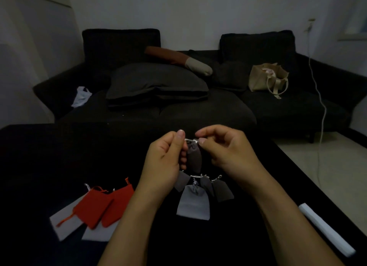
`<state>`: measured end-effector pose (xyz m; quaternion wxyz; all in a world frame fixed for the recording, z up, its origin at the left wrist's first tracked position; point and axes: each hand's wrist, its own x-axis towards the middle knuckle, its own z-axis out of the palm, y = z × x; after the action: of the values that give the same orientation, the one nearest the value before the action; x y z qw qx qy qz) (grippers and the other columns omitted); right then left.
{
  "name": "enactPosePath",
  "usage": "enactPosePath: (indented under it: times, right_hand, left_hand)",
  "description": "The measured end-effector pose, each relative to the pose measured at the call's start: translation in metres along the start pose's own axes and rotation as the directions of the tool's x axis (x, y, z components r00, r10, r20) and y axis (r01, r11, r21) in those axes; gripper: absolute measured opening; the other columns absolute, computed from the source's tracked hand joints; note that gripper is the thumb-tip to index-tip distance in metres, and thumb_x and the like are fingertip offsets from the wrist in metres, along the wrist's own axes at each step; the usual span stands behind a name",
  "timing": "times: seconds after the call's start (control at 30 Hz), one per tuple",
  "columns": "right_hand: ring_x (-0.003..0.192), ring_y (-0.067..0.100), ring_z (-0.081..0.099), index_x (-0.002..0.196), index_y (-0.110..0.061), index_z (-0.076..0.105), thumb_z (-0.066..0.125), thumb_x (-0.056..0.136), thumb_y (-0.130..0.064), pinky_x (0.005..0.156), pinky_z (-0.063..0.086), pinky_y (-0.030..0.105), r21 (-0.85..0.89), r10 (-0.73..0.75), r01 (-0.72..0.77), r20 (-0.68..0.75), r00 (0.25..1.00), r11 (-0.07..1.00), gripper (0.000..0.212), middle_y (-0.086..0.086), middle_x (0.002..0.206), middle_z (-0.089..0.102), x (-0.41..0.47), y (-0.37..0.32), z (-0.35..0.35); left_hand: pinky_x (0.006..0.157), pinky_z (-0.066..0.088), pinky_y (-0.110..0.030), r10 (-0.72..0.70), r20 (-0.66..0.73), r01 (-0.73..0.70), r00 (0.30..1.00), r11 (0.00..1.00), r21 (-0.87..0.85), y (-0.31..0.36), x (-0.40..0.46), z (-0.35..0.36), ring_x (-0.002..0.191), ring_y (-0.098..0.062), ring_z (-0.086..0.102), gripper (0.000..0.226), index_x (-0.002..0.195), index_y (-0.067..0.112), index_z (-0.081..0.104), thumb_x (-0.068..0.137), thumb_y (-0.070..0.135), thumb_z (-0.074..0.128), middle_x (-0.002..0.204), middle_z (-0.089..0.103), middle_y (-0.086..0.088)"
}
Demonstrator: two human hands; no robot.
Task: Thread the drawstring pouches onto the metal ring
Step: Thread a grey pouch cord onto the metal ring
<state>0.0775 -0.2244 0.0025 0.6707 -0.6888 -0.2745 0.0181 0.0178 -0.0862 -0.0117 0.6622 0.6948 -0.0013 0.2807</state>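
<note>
Surface: black table [49, 156], dimly lit, in front of a dark sofa.
Left: two red pouches [103, 205], overlapping, lying on pale grey flat pieces [65, 224].
Centre: cluster of grey pouches [193, 204], the palest one nearest, darker ones fanned behind.
Right edge: white rolled sheet [325, 229], lying aslant.

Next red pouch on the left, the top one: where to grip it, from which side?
Likely grip the near-left red pouch at its lower-left end, where the orange drawstring trails out over the pale sheet. Come from above and the left with the left hand: the pouch lies flat, overlapping the second red pouch, so the cord end is the part easiest to pinch.
</note>
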Motion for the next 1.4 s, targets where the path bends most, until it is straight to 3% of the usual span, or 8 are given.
enactPosePath:
  times: [0.13,0.23,0.4,0.7,0.87,0.97,1.23,1.4]
  right_hand:
    - [0.068,0.011,0.061,0.078,-0.018,0.071,0.066,0.089,-0.024,0.064,0.050,0.027,-0.437,-0.091,0.104,0.050,0.995,0.894,0.014,0.003,0.076,0.067,0.000,0.006,0.000]
    - [0.066,0.009,0.057,0.073,-0.015,0.066,0.065,0.091,-0.025,0.061,0.043,0.019,-0.536,-0.109,0.136,0.081,0.991,0.833,0.020,-0.001,0.075,0.062,0.002,0.007,-0.001]
    - [0.063,0.001,0.052,0.073,-0.016,0.065,0.064,0.091,-0.019,0.061,0.042,0.018,-0.494,-0.040,0.116,0.160,0.986,0.862,0.018,-0.006,0.072,0.059,0.001,0.005,-0.006]
    - [0.072,0.003,0.054,0.079,-0.013,0.069,0.064,0.091,-0.021,0.068,0.043,0.015,-0.485,-0.052,0.135,0.180,0.982,0.864,0.015,-0.001,0.086,0.057,0.000,0.004,-0.008]
    - [0.065,0.012,0.062,0.072,-0.015,0.070,0.069,0.090,-0.024,0.064,0.050,0.031,-0.320,0.015,0.033,0.147,0.989,0.947,0.020,0.002,0.070,0.067,0.001,0.007,-0.016]
    - [0.071,0.027,0.066,0.076,-0.015,0.071,0.068,0.090,-0.026,0.069,0.055,0.043,-0.354,0.016,0.046,0.170,0.985,0.934,0.018,0.010,0.073,0.070,0.000,0.008,-0.012]
    - [0.050,0.007,0.050,0.078,-0.010,0.069,0.065,0.092,-0.016,0.053,0.041,0.025,-0.320,0.009,0.050,0.182,0.983,0.946,0.015,0.002,0.054,0.059,-0.001,0.008,-0.008]
    - [0.051,0.011,0.054,0.099,-0.017,0.066,0.060,0.095,-0.012,0.053,0.043,0.025,-0.179,-0.018,0.056,0.206,0.978,0.982,0.009,0.009,0.064,0.069,-0.003,0.000,-0.010]
  left_hand:
    - [0.051,0.047,-0.023,-0.010,-0.009,0.010,1.000,0.999,0.044,-0.006,0.001,-0.001,0.055,-0.010,0.050,0.038,0.067,0.014,0.057,0.102,0.026,0.046,0.058,0.053,0.001]
    - [0.052,0.047,-0.022,-0.050,0.017,0.050,0.999,0.998,0.035,-0.009,0.001,-0.001,0.057,-0.011,0.052,0.037,0.069,0.016,0.058,0.102,0.025,0.046,0.060,0.054,0.000]
    - [0.056,0.046,-0.028,-0.193,0.091,0.180,0.977,0.975,0.133,-0.007,-0.001,-0.003,0.062,-0.017,0.053,0.036,0.075,0.009,0.062,0.101,0.028,0.046,0.064,0.056,-0.005]
    - [0.060,0.043,-0.032,-0.092,0.152,0.062,0.984,0.980,0.187,-0.009,0.000,-0.009,0.060,-0.014,0.051,0.035,0.064,0.016,0.061,0.098,0.020,0.055,0.061,0.056,0.001]
    - [0.075,0.050,-0.016,0.036,0.052,-0.046,0.998,0.976,0.211,-0.005,-0.002,-0.007,0.087,-0.006,0.064,0.023,0.065,0.019,0.075,0.087,0.016,0.068,0.093,0.061,0.005]
    - [0.075,0.052,-0.019,0.029,0.076,-0.040,0.997,0.989,0.143,-0.004,-0.002,-0.005,0.088,-0.008,0.068,0.023,0.069,0.011,0.075,0.089,0.009,0.065,0.093,0.070,0.002]
    - [0.074,0.054,-0.028,-0.285,0.036,0.287,0.958,0.948,-0.137,-0.001,-0.003,-0.004,0.081,-0.018,0.071,0.024,0.086,0.007,0.078,0.093,0.021,0.060,0.087,0.076,-0.015]
    - [0.075,0.056,-0.028,-0.190,0.073,0.196,0.979,0.977,-0.080,0.003,-0.004,-0.009,0.081,-0.022,0.072,0.019,0.088,0.001,0.077,0.087,0.015,0.065,0.084,0.076,-0.018]
